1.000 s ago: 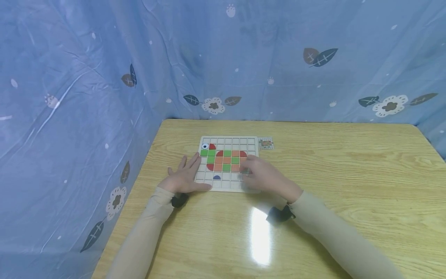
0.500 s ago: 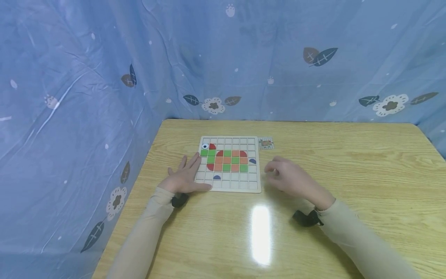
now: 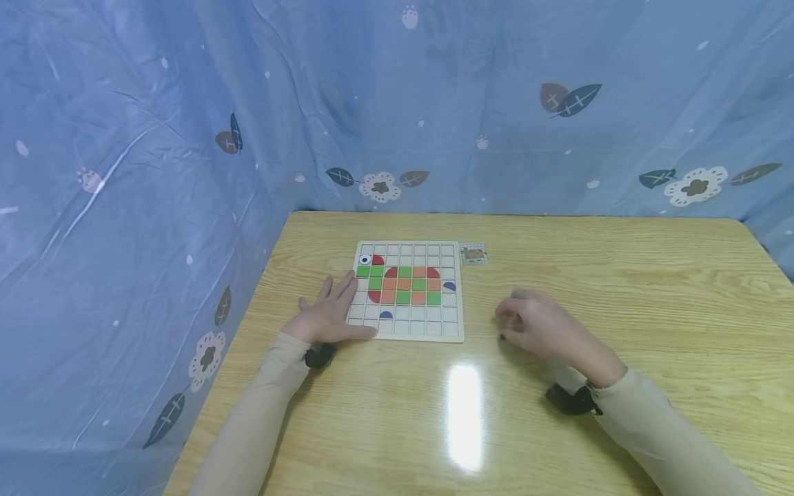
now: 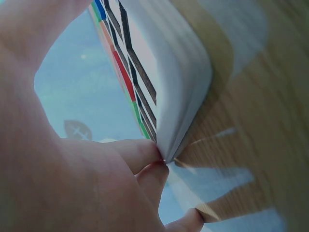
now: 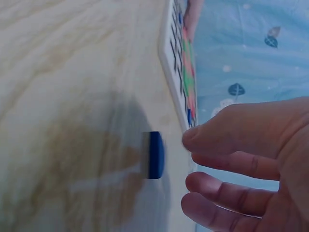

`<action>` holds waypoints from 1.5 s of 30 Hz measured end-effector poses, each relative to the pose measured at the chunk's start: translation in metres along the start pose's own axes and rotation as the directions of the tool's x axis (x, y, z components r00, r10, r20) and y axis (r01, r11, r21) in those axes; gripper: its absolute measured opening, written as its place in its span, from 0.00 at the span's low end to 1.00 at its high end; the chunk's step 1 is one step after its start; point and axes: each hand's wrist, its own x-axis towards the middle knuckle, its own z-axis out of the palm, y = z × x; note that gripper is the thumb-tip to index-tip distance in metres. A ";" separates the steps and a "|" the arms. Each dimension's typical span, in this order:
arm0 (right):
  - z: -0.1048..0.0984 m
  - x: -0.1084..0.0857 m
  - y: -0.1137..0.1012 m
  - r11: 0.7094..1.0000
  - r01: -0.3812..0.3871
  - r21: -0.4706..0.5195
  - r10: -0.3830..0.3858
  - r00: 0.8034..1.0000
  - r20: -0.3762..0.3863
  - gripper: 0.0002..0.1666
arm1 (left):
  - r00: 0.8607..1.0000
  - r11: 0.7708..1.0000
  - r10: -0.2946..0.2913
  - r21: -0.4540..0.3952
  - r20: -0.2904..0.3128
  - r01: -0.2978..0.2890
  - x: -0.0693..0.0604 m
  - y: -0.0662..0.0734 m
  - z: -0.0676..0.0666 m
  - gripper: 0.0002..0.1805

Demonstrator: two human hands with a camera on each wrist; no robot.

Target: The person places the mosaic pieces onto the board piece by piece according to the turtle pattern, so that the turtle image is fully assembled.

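Note:
My left hand [image 3: 329, 318] rests with spread fingers at the left side of a white gridded board [image 3: 428, 331], its thumb along the front edge. Green, orange and red tiles [image 3: 404, 284] fill part of the grid, with a round eye tile [image 3: 365, 260] at upper left. Two blue half-round tiles, a lower one [image 3: 386, 315] and a right one [image 3: 449, 286], lie apart from the coloured group. Over the table to the right, my right hand [image 3: 540, 324] has its fingers loosely bent. Another blue half-round tile [image 5: 155, 154] is near its fingertips, apart from them in the right wrist view.
A small picture card [image 3: 474, 253] lies against the board's upper right corner. The wooden table [image 3: 620, 275] extends to the right. A blue patterned curtain [image 3: 496, 124] hangs behind and to the left of it.
My right hand has moved from the board's right side out over the table, uncovering a blue half-round tile on the board. A small dark tile now shows below its fingers. My left hand stays put.

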 end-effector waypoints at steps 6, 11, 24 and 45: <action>0.006 -0.006 0.002 1.000 0.022 -0.007 -0.022 0.999 0.036 0.14 | 1.000 1.000 0.001 -0.003 0.001 -0.001 0.000 0.000 0.000 0.67; 0.011 -0.007 0.002 0.999 0.040 -0.011 -0.039 0.999 0.034 0.14 | 1.000 1.000 0.002 0.003 0.002 -0.002 0.000 0.000 0.000 0.67; 0.017 -0.005 -0.001 0.998 0.055 -0.033 -0.055 0.998 0.015 0.11 | 1.000 1.000 -0.002 0.006 0.003 0.002 0.000 -0.001 0.002 0.68; 0.032 0.028 -0.021 0.997 0.075 0.020 -0.074 0.996 -0.051 0.09 | 1.000 1.000 -0.002 0.011 0.001 0.002 0.001 0.000 0.001 0.67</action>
